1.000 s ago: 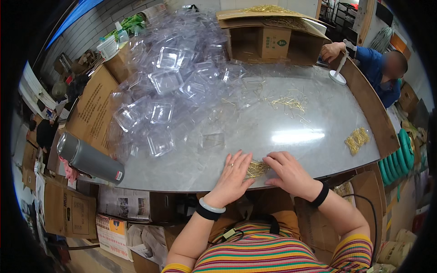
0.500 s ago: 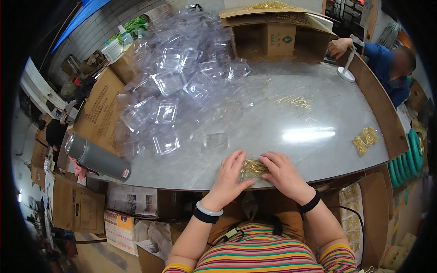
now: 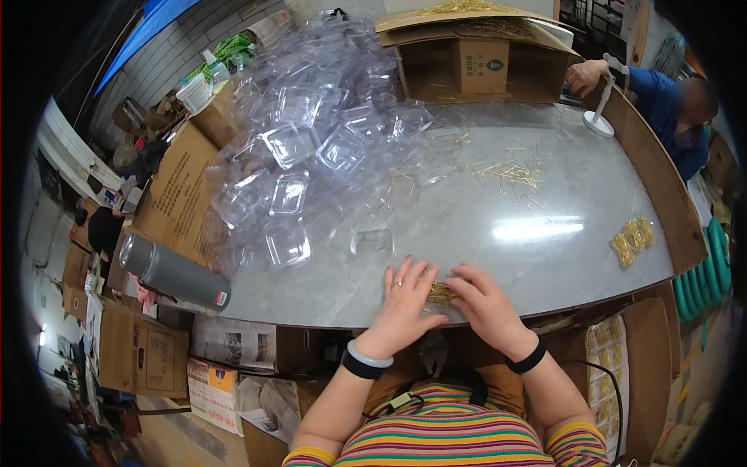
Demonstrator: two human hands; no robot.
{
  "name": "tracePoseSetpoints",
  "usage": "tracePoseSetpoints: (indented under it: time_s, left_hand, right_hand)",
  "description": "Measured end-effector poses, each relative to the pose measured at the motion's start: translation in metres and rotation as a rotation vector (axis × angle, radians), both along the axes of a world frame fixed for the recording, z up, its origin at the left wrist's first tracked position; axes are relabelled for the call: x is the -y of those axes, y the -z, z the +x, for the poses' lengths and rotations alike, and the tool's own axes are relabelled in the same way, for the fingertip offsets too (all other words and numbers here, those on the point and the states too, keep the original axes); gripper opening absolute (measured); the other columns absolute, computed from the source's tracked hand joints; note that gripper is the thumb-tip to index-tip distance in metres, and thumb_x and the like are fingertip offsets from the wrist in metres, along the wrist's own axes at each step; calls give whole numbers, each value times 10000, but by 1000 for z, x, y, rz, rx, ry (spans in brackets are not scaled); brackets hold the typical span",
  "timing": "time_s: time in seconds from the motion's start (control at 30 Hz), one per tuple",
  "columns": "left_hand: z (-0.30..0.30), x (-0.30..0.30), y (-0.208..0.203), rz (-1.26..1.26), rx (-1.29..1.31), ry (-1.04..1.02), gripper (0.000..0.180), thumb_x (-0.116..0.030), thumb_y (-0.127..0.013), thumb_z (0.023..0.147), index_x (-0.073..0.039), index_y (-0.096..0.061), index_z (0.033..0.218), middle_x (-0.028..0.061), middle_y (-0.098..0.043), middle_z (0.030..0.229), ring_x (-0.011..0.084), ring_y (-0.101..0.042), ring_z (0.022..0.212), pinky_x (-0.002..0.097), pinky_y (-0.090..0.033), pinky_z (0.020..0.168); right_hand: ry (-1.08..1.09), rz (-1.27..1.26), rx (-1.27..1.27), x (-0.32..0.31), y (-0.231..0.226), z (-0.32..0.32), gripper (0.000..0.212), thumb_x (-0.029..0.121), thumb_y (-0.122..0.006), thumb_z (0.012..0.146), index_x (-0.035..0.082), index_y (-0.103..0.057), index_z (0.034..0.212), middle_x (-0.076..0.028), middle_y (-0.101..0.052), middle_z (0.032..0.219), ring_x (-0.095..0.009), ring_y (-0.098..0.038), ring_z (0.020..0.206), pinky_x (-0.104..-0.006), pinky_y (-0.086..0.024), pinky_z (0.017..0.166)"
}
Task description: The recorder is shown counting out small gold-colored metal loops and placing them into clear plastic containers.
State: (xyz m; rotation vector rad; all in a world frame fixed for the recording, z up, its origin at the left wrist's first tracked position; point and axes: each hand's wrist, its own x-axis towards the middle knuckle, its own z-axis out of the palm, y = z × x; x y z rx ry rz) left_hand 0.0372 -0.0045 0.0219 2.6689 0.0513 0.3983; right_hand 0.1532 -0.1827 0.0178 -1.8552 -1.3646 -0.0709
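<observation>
A small bundle of gold wire hooks (image 3: 443, 293) lies at the table's front edge between my hands. My left hand (image 3: 406, 302) is spread flat over its left part, with the fingers apart and covering much of it. The fingers and thumb of my right hand (image 3: 489, 310) curve round the bundle's right end. Whether a clear case lies under the hooks is hidden by my hands. Just beyond my left hand is a clear plastic case (image 3: 372, 242). Loose gold hooks (image 3: 510, 173) are scattered farther back on the grey table (image 3: 459, 226).
Clear plastic cases (image 3: 289, 148) are heaped at the left back. A grey bottle (image 3: 175, 271) stands at the left edge. Gold hook bundles (image 3: 632, 241) lie at the right. Behind stands a cardboard box (image 3: 537, 74); a co-worker's hand (image 3: 585, 78) is beside a white stand (image 3: 598, 123).
My left hand has shifted from the bundle's left side to over its top, with its fingers spread. My right hand stays at the right end. The whole view has shifted slightly.
</observation>
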Motion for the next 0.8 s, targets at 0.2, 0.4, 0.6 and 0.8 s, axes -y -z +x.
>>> tracePoseSetpoints:
  time_s: [0.2,0.4,0.6,0.8]
  left_hand:
    - [10,17,12,-13,87,15,656,-189,-787,803,15,-498,1355,190,-464,1367,447,-369,1362,569,-266,1157]
    - [11,8,19,-181,90,55,646,-64,-746,794,22,-467,1371,216,-462,1363,433,-403,1343,521,-316,1148]
    - [2,-3,10,-451,130,109,791,-80,-756,785,6,-374,1473,237,-419,1449,418,-409,1350,444,-376,1117]
    - [-6,-20,-6,-218,15,57,823,-157,-813,773,6,-408,1470,222,-450,1453,403,-444,1328,452,-377,1104]
  right_hand:
    - [105,30,-252,-7,6,-23,702,-101,-545,764,-17,-385,1441,-243,-370,1500,-436,-374,1402,-445,-355,1151]
    - [-76,-35,-225,-12,-10,-8,828,-56,-631,758,12,-319,1522,-222,-392,1507,-400,-386,1399,-420,-335,1157]
    - [-37,-145,36,-9,-7,9,631,158,-786,778,99,-537,1355,-107,-612,1222,-337,-528,1201,-439,-401,1024]
    - [7,-143,36,-8,2,7,461,148,-774,792,80,-629,1224,-103,-612,1176,-329,-535,1140,-421,-431,981]
